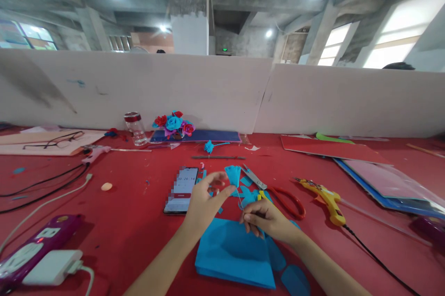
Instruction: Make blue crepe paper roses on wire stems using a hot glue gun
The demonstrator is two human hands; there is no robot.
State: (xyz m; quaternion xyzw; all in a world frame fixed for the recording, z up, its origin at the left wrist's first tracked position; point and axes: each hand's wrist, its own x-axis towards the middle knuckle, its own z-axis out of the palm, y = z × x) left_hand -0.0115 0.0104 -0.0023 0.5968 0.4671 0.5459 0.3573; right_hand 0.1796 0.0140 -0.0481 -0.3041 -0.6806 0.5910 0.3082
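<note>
My left hand [208, 192] is at the blue paper flower [233, 175], with thumb and fingers closed round its base. A thin wire stem [239, 197] runs down from the flower to my right hand [259, 217], whose fingers pinch its lower end. Below my hands lies a stack of blue paper [234, 254]. Cut blue pieces [248, 196] and scissors with red handles [287, 203] lie just beyond my right hand. A phone [181, 189] showing a timer lies left of my left hand.
A yellow glue gun [325, 198] with a black cord lies at the right. Farther back are a finished blue flower [209, 146], a bouquet [174, 124] and a glass jar [136, 129]. A purple power strip [41, 245] sits at the left front. Coloured sheets [385, 180] lie far right.
</note>
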